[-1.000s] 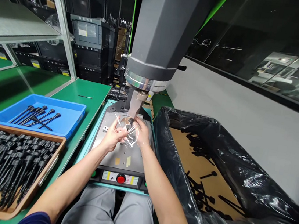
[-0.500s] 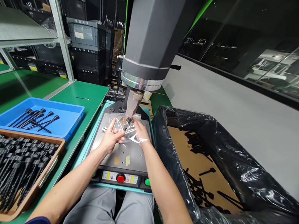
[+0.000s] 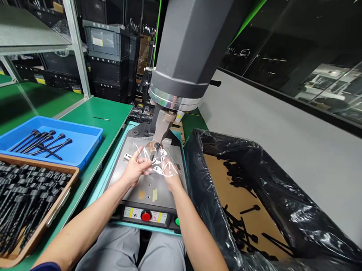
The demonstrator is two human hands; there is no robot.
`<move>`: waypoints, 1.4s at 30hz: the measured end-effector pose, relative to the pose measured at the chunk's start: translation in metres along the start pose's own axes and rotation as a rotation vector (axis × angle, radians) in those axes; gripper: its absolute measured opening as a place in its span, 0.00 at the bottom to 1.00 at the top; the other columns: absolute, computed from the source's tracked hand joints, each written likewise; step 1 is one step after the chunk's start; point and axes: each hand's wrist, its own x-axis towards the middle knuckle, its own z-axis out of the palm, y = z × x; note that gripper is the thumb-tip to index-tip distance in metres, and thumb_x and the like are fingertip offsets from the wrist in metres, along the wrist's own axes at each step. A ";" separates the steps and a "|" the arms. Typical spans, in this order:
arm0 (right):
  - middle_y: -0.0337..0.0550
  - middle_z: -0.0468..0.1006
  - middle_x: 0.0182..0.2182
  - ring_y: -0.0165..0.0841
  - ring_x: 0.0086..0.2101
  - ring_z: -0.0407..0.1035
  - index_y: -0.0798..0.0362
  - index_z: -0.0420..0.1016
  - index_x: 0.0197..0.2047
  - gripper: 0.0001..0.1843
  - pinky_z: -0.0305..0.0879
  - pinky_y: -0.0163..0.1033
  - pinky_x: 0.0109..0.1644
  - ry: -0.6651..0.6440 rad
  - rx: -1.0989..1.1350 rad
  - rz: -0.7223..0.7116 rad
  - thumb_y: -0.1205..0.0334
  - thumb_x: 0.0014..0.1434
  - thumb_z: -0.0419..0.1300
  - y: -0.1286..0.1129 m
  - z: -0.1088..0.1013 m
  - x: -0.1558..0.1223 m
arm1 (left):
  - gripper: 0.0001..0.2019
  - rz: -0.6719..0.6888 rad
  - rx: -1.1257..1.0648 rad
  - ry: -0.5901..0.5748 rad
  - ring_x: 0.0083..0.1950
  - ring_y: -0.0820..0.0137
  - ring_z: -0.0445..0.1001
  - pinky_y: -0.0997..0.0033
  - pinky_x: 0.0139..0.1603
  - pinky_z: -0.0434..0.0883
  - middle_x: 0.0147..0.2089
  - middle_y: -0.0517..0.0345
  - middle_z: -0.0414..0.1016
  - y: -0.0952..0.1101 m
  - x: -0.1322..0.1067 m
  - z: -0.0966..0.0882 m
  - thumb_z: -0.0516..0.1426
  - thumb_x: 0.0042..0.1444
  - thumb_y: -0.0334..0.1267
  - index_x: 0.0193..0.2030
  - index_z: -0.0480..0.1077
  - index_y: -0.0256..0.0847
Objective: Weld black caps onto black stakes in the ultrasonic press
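A clear plastic bag or sheet (image 3: 159, 167) is spread between my hands, full of bright glare, under the machine's metal head. My left hand (image 3: 135, 169) pinches its left side, thumb against fingers. My right hand (image 3: 171, 178) lies against the right side, with its fingers partly covered by the film; glare hides whether they grip. A black part with a round knob (image 3: 157, 146) and a dark stem shows between the hands, directly below the tapered metal tool (image 3: 162, 126). Whether a finger touches that part cannot be made out.
On my left stand a blue tray (image 3: 89, 149) with several black knob-headed rods and a brown tray (image 3: 72, 178) heaped with more. A black-lined box (image 3: 195, 155) on the right holds similar rods. A red button (image 3: 146, 215) sits on the machine's front panel.
The clear film has shifted right and spread further over my right hand, whose fingers have drawn down and back. My left hand stays nearly in place. The view has moved slightly.
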 end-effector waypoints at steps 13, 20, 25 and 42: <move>0.53 0.75 0.52 0.45 0.51 0.70 0.52 0.66 0.60 0.41 0.71 0.47 0.49 0.204 0.328 0.102 0.43 0.46 0.68 0.009 -0.016 -0.003 | 0.50 0.043 0.052 -0.041 0.24 0.75 0.73 0.78 0.21 0.67 0.32 0.61 0.75 0.001 -0.004 0.008 0.66 0.48 0.33 0.72 0.42 0.41; 0.51 0.75 0.50 0.42 0.48 0.72 0.50 0.63 0.61 0.39 0.73 0.46 0.47 0.275 0.429 0.143 0.50 0.47 0.68 0.015 -0.030 0.002 | 0.51 0.067 0.093 -0.077 0.24 0.75 0.74 0.78 0.22 0.68 0.31 0.62 0.75 -0.001 -0.003 0.010 0.66 0.48 0.33 0.73 0.40 0.45; 0.50 0.76 0.48 0.41 0.46 0.73 0.49 0.67 0.56 0.33 0.73 0.46 0.46 0.249 0.463 0.212 0.52 0.47 0.69 0.021 -0.030 -0.003 | 0.50 0.063 0.091 -0.063 0.24 0.75 0.73 0.78 0.22 0.69 0.32 0.61 0.75 -0.003 -0.003 0.010 0.66 0.48 0.33 0.73 0.42 0.45; 0.45 0.80 0.36 0.29 0.28 0.72 0.54 0.76 0.42 0.17 0.66 0.30 0.26 -0.041 0.251 0.284 0.56 0.49 0.68 0.020 -0.017 -0.029 | 0.53 0.073 0.051 -0.015 0.24 0.76 0.72 0.78 0.21 0.68 0.30 0.63 0.73 -0.001 -0.002 0.007 0.69 0.43 0.39 0.72 0.43 0.40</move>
